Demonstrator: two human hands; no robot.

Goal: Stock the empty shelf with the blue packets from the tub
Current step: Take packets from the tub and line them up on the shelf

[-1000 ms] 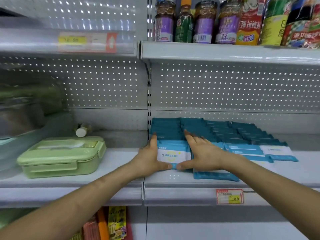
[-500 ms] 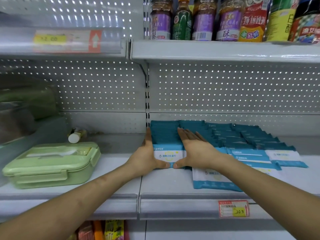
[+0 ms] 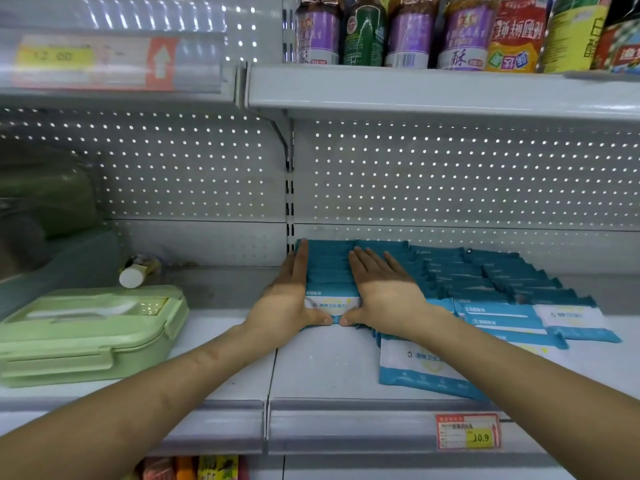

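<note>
Blurred green shape (image 3: 45,192) — far left

left hand (image 3: 289,299) | right hand (image 3: 384,292) | flat, flanking leftmost blue packets (image 3: 325,271) | shelf (image 3: 322,368)

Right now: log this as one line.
leftmost row of blue plastic packets: on grey metal shelf | left hand: flat against left side | right hand: flat along right edge
</note>
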